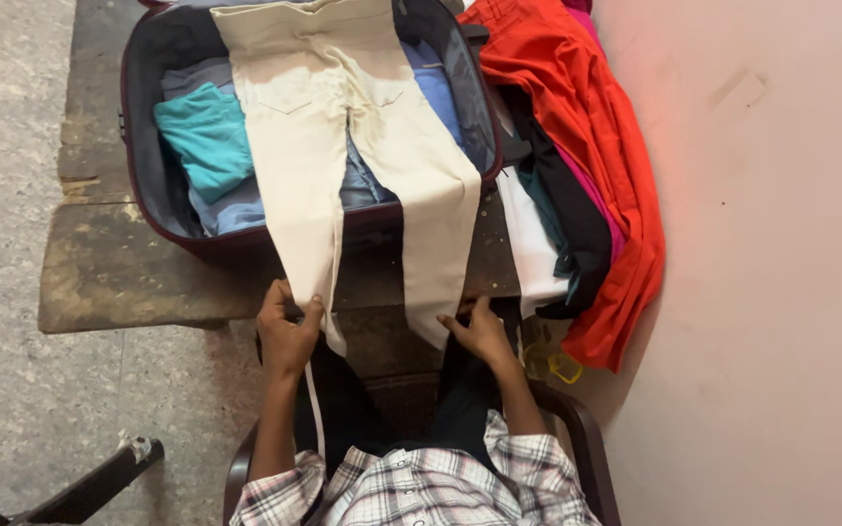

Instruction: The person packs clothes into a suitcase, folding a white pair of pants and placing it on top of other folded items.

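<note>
Open dark maroon soft-sided suitcase (153, 209) set on a worn dark tabletop (119, 282), packed with a folded teal garment (205, 136) and folded blue garments (231, 206). Heap of orange-red, black, white and pink clothes (596, 166) piled just beside the suitcase against the pale wall (772, 244). Small yellow plastic item (557, 365) below the heap. Cream cotton trousers (343, 146) spread flat over the suitcase, legs hanging past its near rim. Left hand (287, 336) with fingers closed on the left leg hem. Right hand (481, 331) with fingers pinching the right leg hem.
</note>
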